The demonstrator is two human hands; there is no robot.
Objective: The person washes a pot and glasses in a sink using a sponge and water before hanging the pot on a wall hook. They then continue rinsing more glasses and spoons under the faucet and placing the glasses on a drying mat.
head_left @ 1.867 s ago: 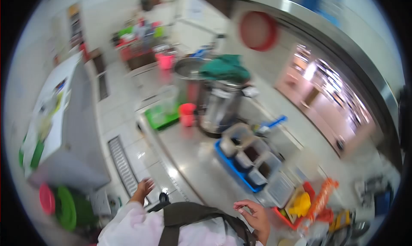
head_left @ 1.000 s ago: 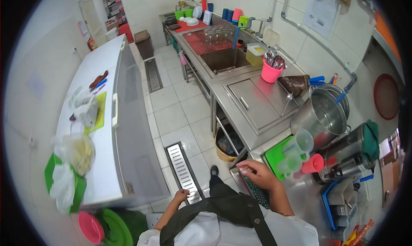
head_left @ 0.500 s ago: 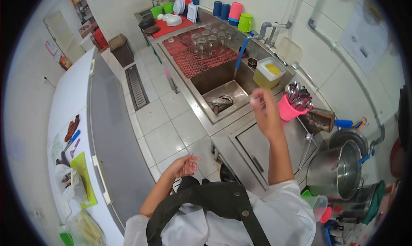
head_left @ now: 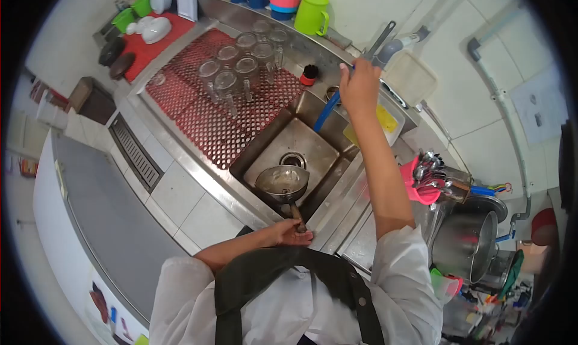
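In the sink (head_left: 328, 141) a small metal saucepan (head_left: 281, 182) with a wooden handle sits tilted near the front wall, some whitish residue inside it. My left hand (head_left: 293, 232) is closed around the end of that handle at the sink's front edge. Over the back right of the basin, my right hand (head_left: 361, 89) is closed on the tap, its fingertips partly hidden. A blue hose (head_left: 327, 111) hangs below that hand into the basin. Beside my right forearm stands a plastic tub (head_left: 394, 119) with something yellow on it.
Upturned glass mugs (head_left: 226, 80) stand on a red perforated mat (head_left: 198, 113) left of the sink. A green pitcher (head_left: 311, 14) is against the wall. Right of me are a pink cutlery holder (head_left: 415, 185) full of spoons and a large steel pot (head_left: 460, 242).
The view has moved closer to the sink. My right hand has gone from above the counter to the tap. My left hand has reached the saucepan's handle, and the saucepan has turned.
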